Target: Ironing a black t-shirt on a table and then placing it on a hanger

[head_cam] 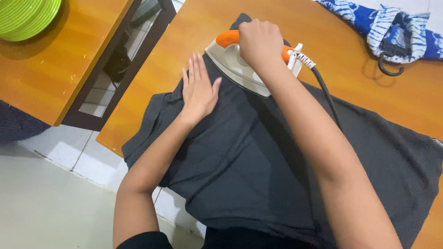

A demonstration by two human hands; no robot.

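A dark grey garment (240, 166) lies spread over an orange wooden table (350, 69). My right hand (259, 42) grips the orange handle of a white clothes iron (233, 64), which rests flat on the garment's far end. My left hand (199, 88) lies palm down with fingers together on the cloth, just left of the iron. The iron's dark cord (325, 90) runs from its rear end across the garment to the right.
A blue and white patterned umbrella (392, 30) with a black hook handle lies at the table's far right. A second wooden table (55, 60) stands to the left with a green ribbed dish (25, 16) on it. Pale floor tiles (50, 203) show below.
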